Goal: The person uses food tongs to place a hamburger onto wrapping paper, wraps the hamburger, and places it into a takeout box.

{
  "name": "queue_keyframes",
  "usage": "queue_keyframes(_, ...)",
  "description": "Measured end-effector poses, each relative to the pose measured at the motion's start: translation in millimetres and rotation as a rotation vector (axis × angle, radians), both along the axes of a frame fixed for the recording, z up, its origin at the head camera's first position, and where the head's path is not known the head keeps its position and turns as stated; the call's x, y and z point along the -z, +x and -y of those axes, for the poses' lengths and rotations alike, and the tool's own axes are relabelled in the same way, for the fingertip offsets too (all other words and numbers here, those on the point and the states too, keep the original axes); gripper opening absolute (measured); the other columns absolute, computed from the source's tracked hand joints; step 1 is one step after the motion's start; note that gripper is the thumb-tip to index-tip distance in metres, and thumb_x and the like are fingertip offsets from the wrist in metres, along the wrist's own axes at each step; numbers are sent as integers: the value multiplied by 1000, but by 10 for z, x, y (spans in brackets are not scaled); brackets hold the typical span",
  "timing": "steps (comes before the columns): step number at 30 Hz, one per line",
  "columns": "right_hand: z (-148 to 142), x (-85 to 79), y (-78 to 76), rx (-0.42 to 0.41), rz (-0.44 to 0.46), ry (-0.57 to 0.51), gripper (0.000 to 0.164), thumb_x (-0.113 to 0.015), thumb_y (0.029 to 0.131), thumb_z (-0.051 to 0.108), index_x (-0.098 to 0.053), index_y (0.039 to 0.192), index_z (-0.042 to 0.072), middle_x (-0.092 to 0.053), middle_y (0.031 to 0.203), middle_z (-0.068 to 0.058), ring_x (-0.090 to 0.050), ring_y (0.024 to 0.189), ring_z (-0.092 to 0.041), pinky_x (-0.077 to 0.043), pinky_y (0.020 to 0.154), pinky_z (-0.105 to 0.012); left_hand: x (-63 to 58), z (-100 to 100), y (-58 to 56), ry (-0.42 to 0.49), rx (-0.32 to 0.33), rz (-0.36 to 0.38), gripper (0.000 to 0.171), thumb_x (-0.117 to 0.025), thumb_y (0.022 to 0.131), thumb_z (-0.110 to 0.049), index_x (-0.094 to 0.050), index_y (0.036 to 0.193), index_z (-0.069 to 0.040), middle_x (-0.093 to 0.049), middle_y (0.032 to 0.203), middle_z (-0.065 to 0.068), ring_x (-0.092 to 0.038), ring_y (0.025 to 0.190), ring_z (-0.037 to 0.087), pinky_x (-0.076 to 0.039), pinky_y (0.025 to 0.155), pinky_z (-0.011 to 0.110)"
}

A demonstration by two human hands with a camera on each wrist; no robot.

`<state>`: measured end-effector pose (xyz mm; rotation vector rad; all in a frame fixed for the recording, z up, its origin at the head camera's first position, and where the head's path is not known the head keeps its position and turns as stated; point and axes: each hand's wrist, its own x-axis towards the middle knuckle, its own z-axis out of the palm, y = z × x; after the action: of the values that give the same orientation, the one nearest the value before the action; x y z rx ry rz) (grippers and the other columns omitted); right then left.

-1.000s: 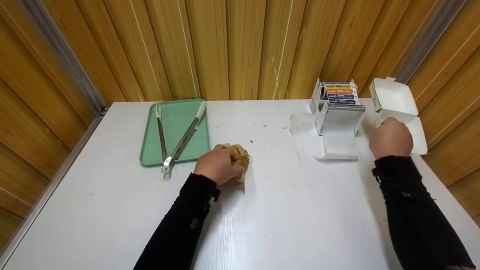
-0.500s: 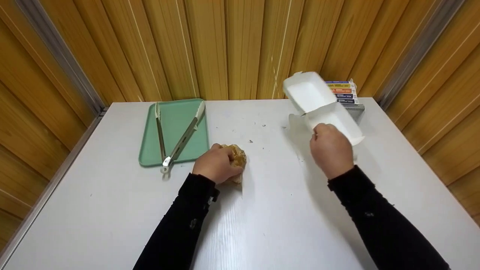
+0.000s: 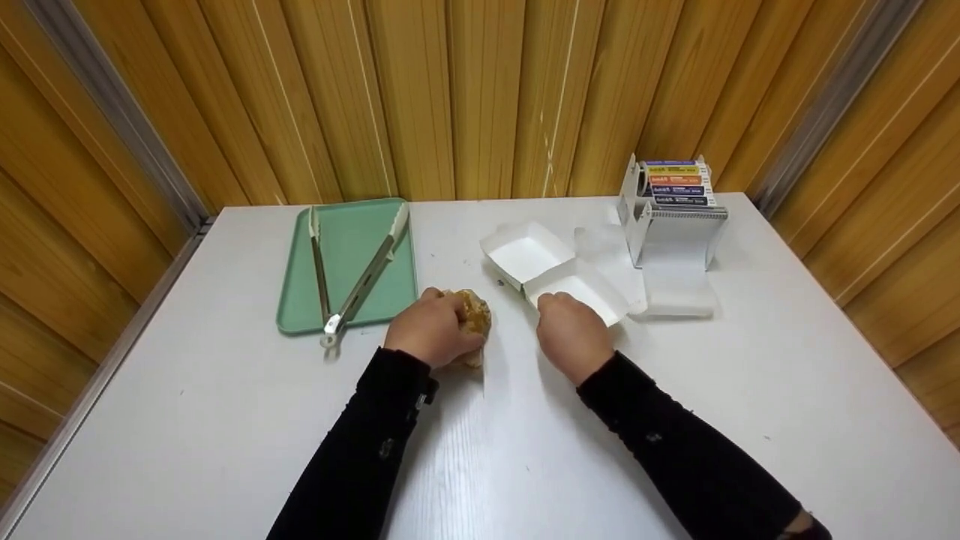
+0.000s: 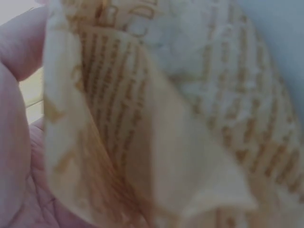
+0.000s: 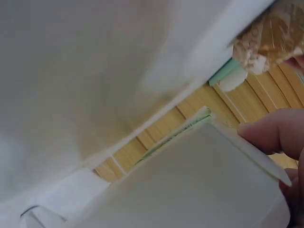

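Note:
A paper-wrapped burger-like bundle (image 3: 478,315) stands on the white table left of centre, and my left hand (image 3: 429,330) grips it from the left side. Brown print covers its wrapping paper (image 4: 228,80) in the left wrist view, hiding whatever is inside. My right hand (image 3: 574,336) pinches the near edge of a white clamshell takeaway box (image 3: 529,255), spread wide with both halves facing up. In the right wrist view, thumb and fingers clasp the wall of that box (image 5: 190,175). The box is just right of the bundle, low over the table.
A green tray (image 3: 300,300) lies at the back left, with metal tongs (image 3: 365,281) spread across it. At the back right stands a white dispenser (image 3: 679,236) with several coloured strips and a pale sheet (image 3: 679,296) trailing forward. Wood-look walls (image 3: 487,97) enclose the table.
My right hand has brought the white clamshell box from the far right, past the dispenser, leftward and down beside the wrapped bundle. My left hand has kept its grip on the bundle.

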<state>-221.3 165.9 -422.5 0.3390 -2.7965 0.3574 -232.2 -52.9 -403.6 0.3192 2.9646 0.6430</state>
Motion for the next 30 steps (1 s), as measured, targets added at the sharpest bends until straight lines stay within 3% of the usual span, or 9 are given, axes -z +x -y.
queue_keyframes(4,114,25,-49,9,86,-3,10,-59,94,-4,-67,90,-1,-69,85,-18,-71,78,-38,-58,67,-51,1,2,-5,-3,-1,-6,38,-80,85,-48,-71,106,-18,-61,119,11,-63,89,25,-55,81,42)
queue_keyframes(7,178,19,-82,0,129,-25,8,-65,96,5,-69,93,-1,-71,89,-18,-71,86,-38,-59,75,-51,-1,4,7,-9,5,-25,38,-80,86,-46,-72,107,-17,-62,119,12,-64,90,26,-57,82,43)
queue_keyframes(11,137,-32,-102,-76,203,-103,24,-68,100,20,-73,109,-1,-77,106,-18,-73,103,-37,-58,91,-49,-6,-7,17,-17,14,-40,41,-79,86,-46,-73,112,-15,-63,119,14,-65,93,26,-58,83,45)
queue_keyframes(14,-69,-140,-120,-121,236,-148,29,-59,98,10,-73,122,-1,-74,124,-18,-67,120,-39,-53,105,-51,-11,-14,13,-10,21,-29,40,-77,88,-49,-73,111,-16,-63,117,12,-64,92,25,-57,82,44)
queue_keyframes(17,-359,-247,-144,-88,273,-86,42,-56,89,1,-71,128,1,-65,140,-22,-55,133,-47,-44,114,-58,-17,-9,12,3,26,-31,30,-73,91,-44,-73,104,-17,-63,114,10,-62,88,23,-55,78,41)
queue_keyframes(19,-537,-282,-159,-49,336,-21,46,-59,86,0,-69,131,1,-59,145,-25,-50,133,-50,-41,114,-62,-16,-2,10,11,24,-44,23,-70,94,-39,-72,99,-16,-64,111,10,-61,85,23,-54,75,40)
queue_keyframes(23,-720,-291,-198,-37,480,16,46,-59,90,4,-64,134,-5,-60,142,-30,-54,131,-50,-43,113,-61,-8,16,4,23,11,-72,19,-65,97,-29,-74,109,-16,-66,112,11,-63,85,26,-56,76,43)
queue_keyframes(28,-685,-270,-257,-37,516,-9,45,-47,92,4,-65,129,-12,-67,133,-30,-62,127,-47,-47,112,-57,22,30,-18,13,-13,-95,27,-63,100,-28,-73,121,-14,-69,115,12,-69,93,28,-59,84,46)
queue_keyframes(30,-648,-252,-269,-28,519,-8,39,-46,90,2,-69,118,-12,-71,122,-29,-67,114,-44,-52,105,-56,32,32,-25,11,-28,-96,27,-63,100,-29,-73,119,-13,-69,113,12,-69,92,28,-60,84,46)
